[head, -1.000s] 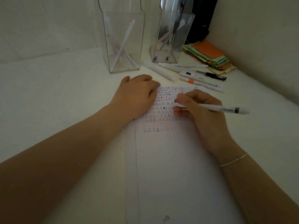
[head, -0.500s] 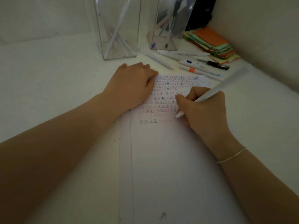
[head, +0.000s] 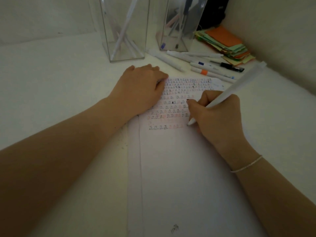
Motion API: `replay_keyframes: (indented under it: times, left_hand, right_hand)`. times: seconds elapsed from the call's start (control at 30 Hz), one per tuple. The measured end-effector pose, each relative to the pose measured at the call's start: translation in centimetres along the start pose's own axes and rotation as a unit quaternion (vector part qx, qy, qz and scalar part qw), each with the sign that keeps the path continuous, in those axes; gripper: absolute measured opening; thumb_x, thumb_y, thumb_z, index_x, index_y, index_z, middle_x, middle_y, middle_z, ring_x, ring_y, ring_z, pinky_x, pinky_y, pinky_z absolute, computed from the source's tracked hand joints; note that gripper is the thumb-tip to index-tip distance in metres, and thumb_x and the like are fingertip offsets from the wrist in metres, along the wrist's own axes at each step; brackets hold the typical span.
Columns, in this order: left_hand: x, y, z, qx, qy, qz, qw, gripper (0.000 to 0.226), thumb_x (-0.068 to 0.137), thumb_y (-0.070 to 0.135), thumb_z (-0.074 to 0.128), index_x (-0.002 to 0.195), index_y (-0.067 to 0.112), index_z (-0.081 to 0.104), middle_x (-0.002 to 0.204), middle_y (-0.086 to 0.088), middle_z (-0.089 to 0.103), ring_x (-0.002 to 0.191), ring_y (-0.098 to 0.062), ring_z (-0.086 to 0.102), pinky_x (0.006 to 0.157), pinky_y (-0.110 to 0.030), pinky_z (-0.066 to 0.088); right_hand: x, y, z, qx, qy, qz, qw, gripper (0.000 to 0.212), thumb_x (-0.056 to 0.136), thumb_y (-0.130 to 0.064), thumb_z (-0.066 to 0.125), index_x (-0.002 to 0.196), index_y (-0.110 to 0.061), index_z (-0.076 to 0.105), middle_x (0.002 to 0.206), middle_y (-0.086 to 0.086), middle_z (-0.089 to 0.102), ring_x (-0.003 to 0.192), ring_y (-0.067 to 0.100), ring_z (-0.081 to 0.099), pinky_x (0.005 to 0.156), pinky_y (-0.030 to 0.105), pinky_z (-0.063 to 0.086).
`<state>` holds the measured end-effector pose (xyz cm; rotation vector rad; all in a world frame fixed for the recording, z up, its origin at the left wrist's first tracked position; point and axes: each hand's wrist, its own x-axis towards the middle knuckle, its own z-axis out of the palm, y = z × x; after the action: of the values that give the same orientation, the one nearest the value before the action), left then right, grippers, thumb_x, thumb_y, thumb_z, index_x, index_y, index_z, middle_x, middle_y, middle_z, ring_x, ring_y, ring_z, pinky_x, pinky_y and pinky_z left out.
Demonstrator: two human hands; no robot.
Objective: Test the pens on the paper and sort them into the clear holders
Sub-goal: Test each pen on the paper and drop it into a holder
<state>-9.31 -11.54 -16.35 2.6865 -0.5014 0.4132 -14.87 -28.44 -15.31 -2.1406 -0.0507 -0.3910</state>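
Right hand [head: 220, 117] fingers closed round white pen [head: 227, 98], tip on paper [head: 179, 168]; left hand [head: 140, 89] flat, empty, pressing paper.

A stack of coloured sticky notes [head: 225, 44], orange on top, lies in the corner; a dark object [head: 212, 12] stands behind it against the wall.
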Motion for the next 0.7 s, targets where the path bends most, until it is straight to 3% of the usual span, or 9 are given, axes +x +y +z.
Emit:
replay_keyframes:
  times: [0.1, 0.27, 0.4, 0.47, 0.57, 0.63, 0.7]
  left_hand:
    - [-0.1, 0.0, 0.1, 0.003, 0.001, 0.006, 1.000, 0.035, 0.099, 0.025, 0.039, 0.129, 0.017, 0.055, 0.129, -0.010, 0.057, 0.125, -0.026, 0.047, 0.109, -0.048, 0.029]
    - [-0.1, -0.2, 0.3, -0.002, 0.017, 0.016, 1.000, 0.036, 0.097, 0.026, 0.039, 0.125, 0.016, 0.058, 0.123, -0.011, 0.061, 0.121, -0.028, 0.051, 0.106, -0.050, 0.033]
    - [0.0, -0.4, 0.5, -0.001, 0.020, 0.021, 1.000, 0.034, 0.098, 0.026, 0.040, 0.124, 0.016, 0.059, 0.122, -0.011, 0.061, 0.121, -0.028, 0.051, 0.106, -0.050, 0.033]
    - [0.0, -0.5, 0.5, -0.002, 0.024, 0.026, 0.999, 0.036, 0.096, 0.028, 0.038, 0.120, 0.015, 0.062, 0.119, -0.012, 0.063, 0.117, -0.028, 0.054, 0.106, -0.051, 0.033]
    - [0.0, -0.1, -0.2, 0.017, 0.052, 0.038, 0.998, 0.032, 0.096, 0.029, 0.042, 0.113, 0.017, 0.066, 0.128, -0.008, 0.059, 0.124, -0.023, 0.049, 0.112, -0.052, 0.019]
    - [0.0, 0.7, -1.2, 0.029, 0.102, 0.112, 0.988, 0.031, 0.094, 0.033, 0.044, 0.103, 0.018, 0.070, 0.119, -0.004, 0.065, 0.121, -0.020, 0.053, 0.111, -0.052, 0.019]
    - [-0.3, 2.0, -1.6, -0.007, 0.077, 0.192, 0.978, 0.038, 0.092, 0.043, 0.041, 0.100, 0.020, 0.070, 0.111, 0.001, 0.069, 0.118, -0.015, 0.055, 0.112, -0.049, 0.019]
  right_hand:
    - [-0.1, -0.1, 0.1, -0.001, 0.002, 0.000, 1.000, 0.031, 0.080, -0.006, 0.065, 0.064, 0.016, 0.050, 0.062, 0.032, 0.057, 0.046, 0.025, 0.048, 0.043, 0.019, 0.039]
    - [-0.2, -0.2, 0.0, 0.034, -0.018, 0.029, 0.999, 0.031, 0.080, -0.006, 0.065, 0.064, 0.017, 0.052, 0.060, 0.031, 0.061, 0.035, 0.012, 0.051, 0.039, 0.024, 0.042]
    - [-0.3, -0.2, 0.2, 0.012, -0.003, 0.002, 1.000, 0.034, 0.081, -0.005, 0.063, 0.060, 0.014, 0.044, 0.059, 0.031, 0.055, 0.044, 0.029, 0.049, 0.043, 0.026, 0.041]
    - [-0.1, -0.2, 0.0, 0.022, 0.003, 0.013, 1.000, 0.034, 0.082, -0.005, 0.064, 0.060, 0.012, 0.043, 0.058, 0.030, 0.053, 0.045, 0.025, 0.045, 0.045, 0.025, 0.040]
    - [0.6, -0.2, -0.9, 0.211, 0.033, 0.098, 0.972, 0.032, 0.083, -0.009, 0.067, 0.057, -0.005, 0.049, 0.049, 0.009, 0.055, 0.038, 0.013, 0.041, 0.040, 0.022, 0.036]
    - [0.9, -0.4, -1.4, 0.329, 0.048, 0.140, 0.933, 0.034, 0.083, -0.010, 0.068, 0.058, -0.013, 0.045, 0.051, 0.002, 0.055, 0.039, 0.012, 0.038, 0.038, 0.019, 0.034]
    - [0.9, -0.5, -1.4, 0.361, 0.045, 0.150, 0.919, 0.036, 0.081, -0.012, 0.070, 0.058, -0.014, 0.043, 0.050, 0.002, 0.050, 0.039, 0.010, 0.036, 0.038, 0.019, 0.032]
